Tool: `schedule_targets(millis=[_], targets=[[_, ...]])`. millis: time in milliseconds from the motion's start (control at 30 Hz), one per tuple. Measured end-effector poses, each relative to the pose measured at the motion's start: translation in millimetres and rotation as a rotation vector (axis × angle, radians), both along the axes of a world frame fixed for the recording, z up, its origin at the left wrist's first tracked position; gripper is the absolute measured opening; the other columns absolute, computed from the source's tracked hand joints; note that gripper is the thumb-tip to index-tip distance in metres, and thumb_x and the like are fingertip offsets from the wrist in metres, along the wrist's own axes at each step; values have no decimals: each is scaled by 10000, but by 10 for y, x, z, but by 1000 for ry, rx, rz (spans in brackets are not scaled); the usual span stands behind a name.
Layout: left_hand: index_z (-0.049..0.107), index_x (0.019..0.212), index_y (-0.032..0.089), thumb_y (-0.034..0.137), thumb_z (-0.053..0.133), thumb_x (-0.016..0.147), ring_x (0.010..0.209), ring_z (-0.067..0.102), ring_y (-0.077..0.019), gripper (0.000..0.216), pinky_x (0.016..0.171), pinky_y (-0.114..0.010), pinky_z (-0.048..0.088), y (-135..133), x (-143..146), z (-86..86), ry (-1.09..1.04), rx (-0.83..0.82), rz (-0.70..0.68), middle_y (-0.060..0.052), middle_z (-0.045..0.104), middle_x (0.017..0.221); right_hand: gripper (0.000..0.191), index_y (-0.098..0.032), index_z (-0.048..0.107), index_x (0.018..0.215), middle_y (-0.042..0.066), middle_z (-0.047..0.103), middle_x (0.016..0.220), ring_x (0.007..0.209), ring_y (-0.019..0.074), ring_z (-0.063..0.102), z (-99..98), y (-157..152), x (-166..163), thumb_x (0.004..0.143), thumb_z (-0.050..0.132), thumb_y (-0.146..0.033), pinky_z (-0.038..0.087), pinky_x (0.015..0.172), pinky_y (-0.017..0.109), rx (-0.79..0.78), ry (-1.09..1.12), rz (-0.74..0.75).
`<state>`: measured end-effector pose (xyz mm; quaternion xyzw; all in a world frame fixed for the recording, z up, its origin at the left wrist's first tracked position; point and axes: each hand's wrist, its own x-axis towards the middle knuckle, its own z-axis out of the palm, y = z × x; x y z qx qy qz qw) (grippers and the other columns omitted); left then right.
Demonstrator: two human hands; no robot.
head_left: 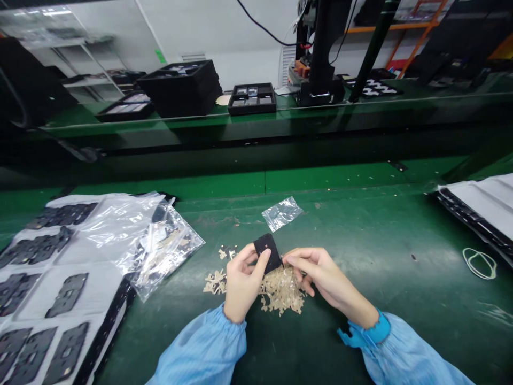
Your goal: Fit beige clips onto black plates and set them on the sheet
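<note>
My left hand [245,280] grips a small flat black plastic part [269,250] between thumb and fingers, tilted above the mat. Close to that part's lower right corner, my right hand [320,270] has its thumb and index finger pinched together; a thin dark tip shows there, too small to name. Under both hands lies a pile of small tan cut pieces [282,294]. A smaller cluster of similar pieces [215,282] is just left of my left hand. Beyond the hands rests a clear zip bag [282,213].
On the left, a white tray [102,267] bears several black parts, with a clear bag of small pieces [164,248] overlapping its edge. Another tray [481,214] and a pale rubber band [480,263] lie at right. Black boxes [180,88] stand on the back shelf.
</note>
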<state>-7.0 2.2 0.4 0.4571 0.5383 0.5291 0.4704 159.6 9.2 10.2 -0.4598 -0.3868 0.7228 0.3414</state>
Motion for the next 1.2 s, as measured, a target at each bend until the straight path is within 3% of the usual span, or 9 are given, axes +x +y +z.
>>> schedule_targets(millis=[333,533,633,867,1067,1200], targets=[[677,948,159,258,668,766,853,673,-175,208,747,-230,543,12,3,26,-80,-71,-63,-63,719,928,287,-121,660,780,-64,486,443,299,30,352,-88,-7,-33,684,736,-380,292,269,137,-21,-44,-45],[673,944,145,279,686,748,678,648,-124,238,510,-157,482,30,-41,65,-187,-182,-143,-68,714,871,255,-120,649,719,-88,439,389,273,7,285,-60,-9,-22,668,759,-344,188,268,133,-48,14,-36],[670,938,154,277,693,742,647,633,-105,233,482,-142,453,35,-43,60,-263,-209,-167,-53,713,840,227,-111,659,720,-82,446,374,269,6,283,-42,-1,6,690,746,-319,180,275,136,-72,76,-1],[650,984,144,287,711,723,706,664,-165,305,563,-233,527,11,1,90,-472,-338,-230,-69,707,866,235,-155,675,895,-7,595,690,489,38,508,-77,13,-6,670,745,-163,380,392,106,-328,396,100],[641,930,143,249,667,767,809,656,-169,196,723,-274,532,4,18,70,-564,-289,-170,-56,688,882,218,-159,632,934,13,590,769,671,103,588,-34,-27,-84,773,671,-300,496,514,167,-122,494,15],[645,918,155,230,642,784,916,623,-167,153,802,-258,491,-6,28,36,-571,-213,-104,-54,662,967,322,-154,612,918,20,622,783,688,125,602,-9,-61,-136,677,764,-305,519,520,194,16,342,-49]])
